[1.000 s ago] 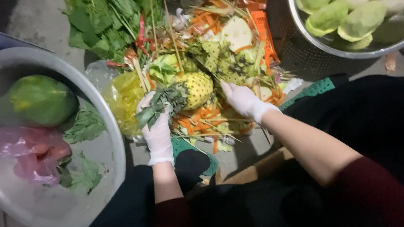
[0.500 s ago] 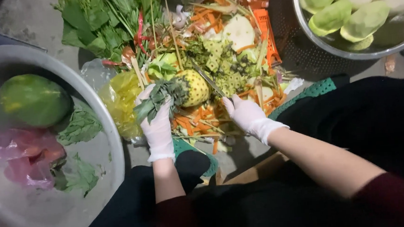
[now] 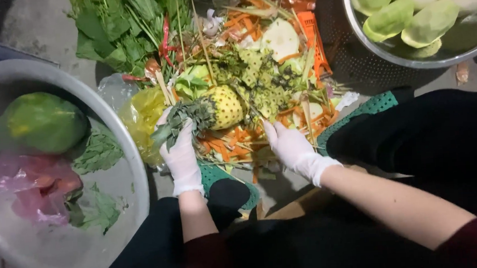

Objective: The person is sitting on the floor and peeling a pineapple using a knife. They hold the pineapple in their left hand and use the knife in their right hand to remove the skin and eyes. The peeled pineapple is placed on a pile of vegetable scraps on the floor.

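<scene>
Down on the ground, head view: a person crouches over a heap of vegetable scraps (image 3: 257,77), both hands in white gloves.
Left hand (image 3: 180,148): clenched round the leafy green crown of a peeled pineapple (image 3: 223,107), holding it on its side over the scraps.
Pineapple: yellow, skin cut away, dotted with dark eyes; it lies at the middle of the heap, its crown pointing toward the left hand, its body toward the right hand.
Right hand (image 3: 290,146): just beside the pineapple, fingers curled on a thin dark blade (image 3: 247,101) that reaches up to the fruit; the handle is hidden, so the grip itself I cannot tell exactly.
Scraps: orange carrot peel, pineapple rind, pale slices and stalks, spread under and around the fruit.
Leafy greens (image 3: 119,25): a bunch with red chillies, lying beyond the heap.
Yellow plastic bag (image 3: 146,115): crumpled, touching the left hand's far side.
Large metal basin (image 3: 132,157): at the left, holding a green papaya (image 3: 39,121), a pink plastic bag (image 3: 32,188) and loose leaves.
Metal colander (image 3: 365,43): at the upper right, filled with peeled pale green fruit (image 3: 410,13).
</scene>
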